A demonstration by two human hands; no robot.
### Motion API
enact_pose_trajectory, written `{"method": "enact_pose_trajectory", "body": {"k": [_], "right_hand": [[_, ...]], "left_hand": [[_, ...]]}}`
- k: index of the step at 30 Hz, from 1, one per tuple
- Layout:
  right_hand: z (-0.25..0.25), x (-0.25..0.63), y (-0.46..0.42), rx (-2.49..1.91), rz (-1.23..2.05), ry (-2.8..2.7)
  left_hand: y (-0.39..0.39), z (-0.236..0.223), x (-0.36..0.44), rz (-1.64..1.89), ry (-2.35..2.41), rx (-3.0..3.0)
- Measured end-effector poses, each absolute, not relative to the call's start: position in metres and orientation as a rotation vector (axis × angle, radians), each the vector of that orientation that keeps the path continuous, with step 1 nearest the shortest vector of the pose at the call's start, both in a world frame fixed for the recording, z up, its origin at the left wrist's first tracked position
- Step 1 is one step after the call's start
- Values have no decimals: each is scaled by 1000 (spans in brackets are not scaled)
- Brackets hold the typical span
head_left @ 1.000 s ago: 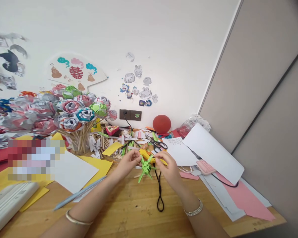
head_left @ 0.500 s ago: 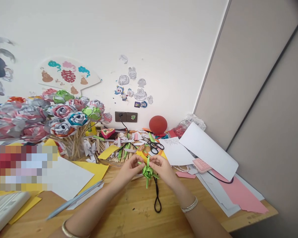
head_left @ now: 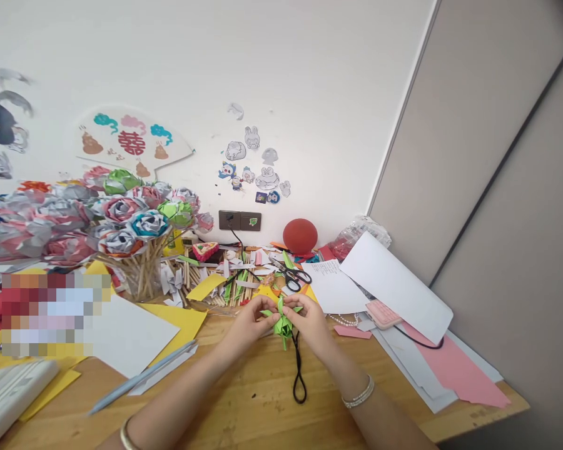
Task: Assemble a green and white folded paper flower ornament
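Note:
Between my hands is a green folded paper flower (head_left: 283,325) with pointed strips sticking out around it. My left hand (head_left: 258,315) pinches its left side with thumb and fingertips. On the other side, my right hand (head_left: 306,314) has thumb and index finger closed on an upper strip. The inner folds are partly hidden by my fingers. A black cord loop (head_left: 299,375) lies on the wooden table (head_left: 244,406) just below the flower. Black-handled scissors (head_left: 293,275) rest a little beyond my hands.
At the left, paper roses (head_left: 122,209) on sticks stand in a bunch. Paper scraps and sticks (head_left: 206,275) litter the back. A pale blue pen (head_left: 141,378) and yellow sheets (head_left: 187,319) lie left; white paper (head_left: 398,287), pink paper (head_left: 469,369) and a pink device (head_left: 383,314) lie right. A red ball-shaped object (head_left: 300,235) sits near the wall.
The green paper flower has turned slightly in my fingers, and its side strips now point outward differently. Both hands keep their pinch. The view has shifted a little.

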State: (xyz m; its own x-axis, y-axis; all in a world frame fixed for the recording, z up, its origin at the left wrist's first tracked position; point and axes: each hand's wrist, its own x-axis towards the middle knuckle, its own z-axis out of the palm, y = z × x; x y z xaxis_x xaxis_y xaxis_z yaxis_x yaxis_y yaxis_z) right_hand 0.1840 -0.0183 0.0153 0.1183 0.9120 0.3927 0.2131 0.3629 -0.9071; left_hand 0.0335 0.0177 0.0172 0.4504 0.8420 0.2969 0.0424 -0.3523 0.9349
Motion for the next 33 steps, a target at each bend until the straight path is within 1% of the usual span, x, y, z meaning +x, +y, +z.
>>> {"method": "enact_pose_trajectory", "body": {"k": [5,9,18,24,33], "right_hand": [[18,185,-20,-1112,675,-1359],[19,184,-22,-1097,633,-1378],[20,183,-25,-1084,627,-1415],[19,182,-25,-1041,651,-1431],[18,183,-25,-1044,657,-1444]], "left_hand": [[10,18,33,744,778,1436],[5,17,34,710,737,1196],[5,19,31,702,796,1345],[2,22,29,676,685,1438],[2,25,29,709,736,1497]]}}
